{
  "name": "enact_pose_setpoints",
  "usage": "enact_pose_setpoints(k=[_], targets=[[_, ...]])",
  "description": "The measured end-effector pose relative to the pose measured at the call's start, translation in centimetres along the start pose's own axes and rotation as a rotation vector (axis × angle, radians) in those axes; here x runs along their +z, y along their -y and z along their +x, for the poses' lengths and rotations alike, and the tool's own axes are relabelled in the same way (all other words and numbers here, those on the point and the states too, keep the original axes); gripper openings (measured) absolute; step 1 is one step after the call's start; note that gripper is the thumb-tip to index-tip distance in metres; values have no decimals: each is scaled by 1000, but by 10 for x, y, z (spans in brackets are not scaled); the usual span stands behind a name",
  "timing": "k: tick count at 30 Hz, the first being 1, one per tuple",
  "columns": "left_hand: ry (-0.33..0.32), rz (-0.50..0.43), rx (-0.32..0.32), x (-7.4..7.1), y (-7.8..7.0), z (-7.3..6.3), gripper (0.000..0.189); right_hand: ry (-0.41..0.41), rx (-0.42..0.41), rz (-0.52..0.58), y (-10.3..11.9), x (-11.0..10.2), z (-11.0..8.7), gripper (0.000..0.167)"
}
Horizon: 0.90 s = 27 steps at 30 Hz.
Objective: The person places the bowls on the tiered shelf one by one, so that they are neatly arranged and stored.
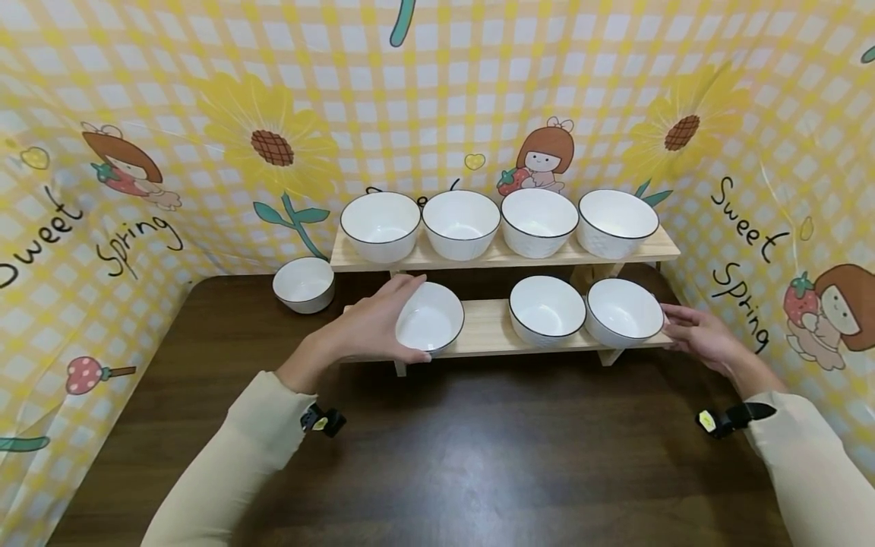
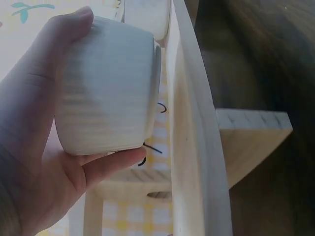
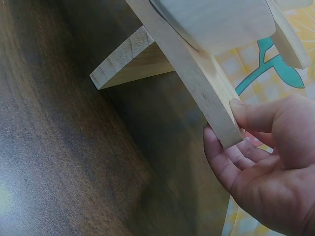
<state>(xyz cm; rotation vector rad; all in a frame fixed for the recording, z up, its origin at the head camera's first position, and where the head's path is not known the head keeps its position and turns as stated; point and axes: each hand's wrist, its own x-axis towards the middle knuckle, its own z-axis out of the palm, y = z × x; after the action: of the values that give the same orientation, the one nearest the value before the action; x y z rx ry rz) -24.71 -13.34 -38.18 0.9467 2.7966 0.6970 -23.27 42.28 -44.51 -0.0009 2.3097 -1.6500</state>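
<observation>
My left hand (image 1: 372, 323) grips a white bowl (image 1: 431, 319) with a dark rim by its side, at the left part of the lower wooden shelf board (image 1: 487, 327). In the left wrist view the thumb and fingers lie round the ribbed bowl (image 2: 108, 88), and a narrow gap shows between its base and the board (image 2: 189, 128). At the far right end, my right hand (image 1: 707, 338) pinches the board; the right wrist view has the thumb on top and fingers beneath the board end (image 3: 216, 110). Two more bowls, a middle one (image 1: 547, 308) and a right one (image 1: 624, 310), stand on this board.
Several white bowls line the upper shelf board (image 1: 506, 260), just behind the lower one. A smaller bowl (image 1: 304, 287) stands on the dark table (image 1: 437, 448) left of the rack. Patterned cloth (image 1: 424, 91) encloses the back and both sides.
</observation>
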Motion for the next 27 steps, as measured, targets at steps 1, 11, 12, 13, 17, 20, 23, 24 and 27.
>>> enact_pose_setpoints(k=[1,11,12,13,17,20,23,24,27], targets=[[-2,-1,0,2,-1,2,123,-1,-1,1,0,0,0,65],[-2,-39,-2,15,-7,22,124,-4,-10,-31,-1,0,0,63],[-4,-40,-1,17,-8,24,124,-5,-10,-29,-1,-1,0,63],[-8,-43,1,18,-8,26,124,-5,-10,-26,-1,-1,0,64],[-25,-54,4,25,-8,33,123,-5,-8,-24,-1,-2,0,64],[-37,-64,10,29,-10,38,122,-10,-1,-21,-1,-1,0,65],[-42,-67,15,32,-13,43,122,-13,5,-28,0,-1,-1,65],[-44,-67,15,33,-13,44,122,-14,6,-34,0,-1,-1,64],[-46,-60,12,35,-15,47,122,-12,3,-52,0,0,-1,63]])
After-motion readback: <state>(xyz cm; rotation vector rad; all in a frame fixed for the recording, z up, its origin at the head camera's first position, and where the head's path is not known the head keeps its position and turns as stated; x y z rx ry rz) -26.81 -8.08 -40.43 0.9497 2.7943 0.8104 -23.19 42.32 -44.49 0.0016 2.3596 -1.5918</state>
